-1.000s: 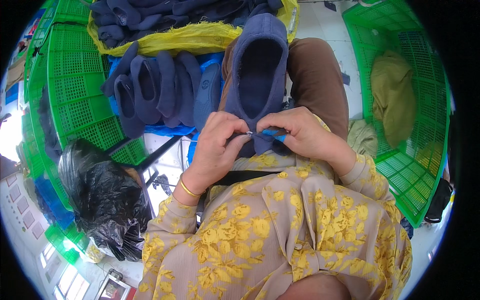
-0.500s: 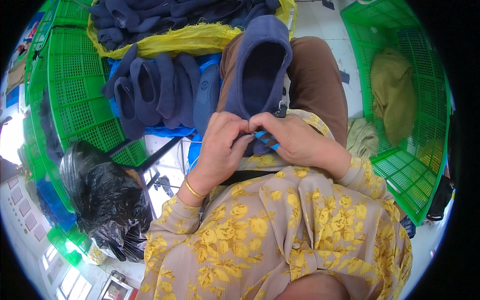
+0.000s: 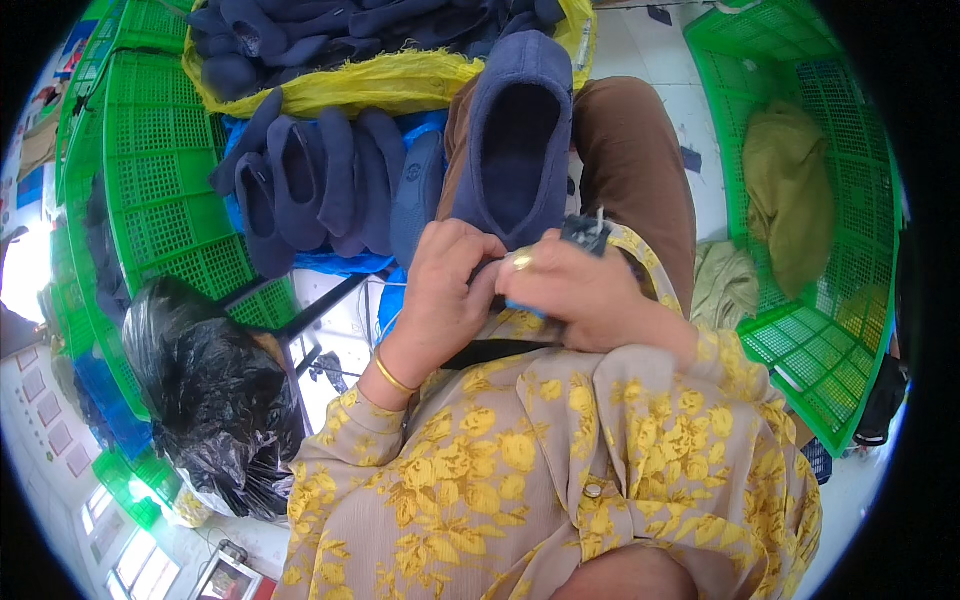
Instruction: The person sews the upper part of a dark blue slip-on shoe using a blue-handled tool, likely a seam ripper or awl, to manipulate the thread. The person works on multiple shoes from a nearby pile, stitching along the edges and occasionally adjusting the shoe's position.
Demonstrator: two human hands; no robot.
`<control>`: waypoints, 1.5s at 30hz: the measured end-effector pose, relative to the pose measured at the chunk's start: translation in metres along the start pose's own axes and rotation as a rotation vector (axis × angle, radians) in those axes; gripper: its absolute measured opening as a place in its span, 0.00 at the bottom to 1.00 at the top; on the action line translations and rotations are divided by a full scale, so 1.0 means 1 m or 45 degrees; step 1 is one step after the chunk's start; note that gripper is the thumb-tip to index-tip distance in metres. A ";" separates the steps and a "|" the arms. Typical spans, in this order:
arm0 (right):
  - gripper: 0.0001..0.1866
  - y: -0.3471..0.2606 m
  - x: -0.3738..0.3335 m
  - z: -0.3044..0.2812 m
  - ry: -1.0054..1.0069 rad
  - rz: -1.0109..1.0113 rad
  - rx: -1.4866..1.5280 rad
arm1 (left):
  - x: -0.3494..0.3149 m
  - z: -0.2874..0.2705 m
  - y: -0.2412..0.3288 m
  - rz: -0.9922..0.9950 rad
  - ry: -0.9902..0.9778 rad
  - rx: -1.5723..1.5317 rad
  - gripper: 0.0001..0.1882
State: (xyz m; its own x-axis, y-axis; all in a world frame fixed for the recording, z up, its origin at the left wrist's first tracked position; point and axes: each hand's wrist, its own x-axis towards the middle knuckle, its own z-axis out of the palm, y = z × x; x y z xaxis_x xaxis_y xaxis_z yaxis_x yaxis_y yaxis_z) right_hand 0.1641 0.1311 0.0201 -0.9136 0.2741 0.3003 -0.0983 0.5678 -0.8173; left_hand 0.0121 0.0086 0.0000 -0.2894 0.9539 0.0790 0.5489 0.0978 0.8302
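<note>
A navy slipper (image 3: 512, 215) lies over my lap, its opening upward and one end close to my hands. My left hand (image 3: 440, 285) is closed, thumb and fingers pinching the slipper's near edge. Just beside it, my right hand (image 3: 580, 290) is curled round a small tool (image 3: 586, 234) whose exact kind I cannot make out. A dark blocky end with a thin pale tip sticks out above that hand, and a bit of blue shows below it. Motion blurs the right fingers, and the hands hide the slipper's near end.
More navy slippers (image 3: 300, 180) stand in a row on blue plastic at left. A yellow woven sack (image 3: 380, 85) of them lies beyond. Green crates (image 3: 160, 190) flank me on the left; another green crate (image 3: 860, 340) holds olive cloth (image 3: 790, 200). A black plastic bag (image 3: 200, 390) sits near my left elbow.
My right hand has turned over and drawn slightly right from my left, bringing the tool's dark end higher and to the right. My left hand keeps its pinch; the slipper has shifted slightly.
</note>
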 end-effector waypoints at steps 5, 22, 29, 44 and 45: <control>0.03 -0.017 0.012 -0.035 0.223 0.726 1.097 | -0.007 -0.005 0.001 -0.017 0.019 -0.036 0.11; 0.09 -0.002 -0.003 -0.016 -0.149 0.570 0.042 | -0.018 0.001 -0.001 0.028 0.182 -0.008 0.11; 0.10 0.001 0.006 -0.017 -0.319 0.567 -0.142 | -0.019 0.003 -0.003 0.018 0.178 -0.007 0.11; 0.14 0.027 0.002 -0.018 -0.236 0.373 0.012 | -0.026 0.013 0.000 -0.116 0.303 -0.106 0.09; 0.13 0.027 0.002 -0.018 -0.238 0.374 0.044 | -0.026 0.013 0.000 -0.117 0.307 -0.110 0.09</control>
State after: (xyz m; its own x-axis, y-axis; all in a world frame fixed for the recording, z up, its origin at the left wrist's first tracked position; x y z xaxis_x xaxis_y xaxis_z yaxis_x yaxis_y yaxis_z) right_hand 0.1669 0.1614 0.0073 -0.9611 0.2729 -0.0430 0.1692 0.4582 -0.8726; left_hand 0.0294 -0.0127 -0.0093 -0.5190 0.8461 0.1218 0.4459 0.1464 0.8830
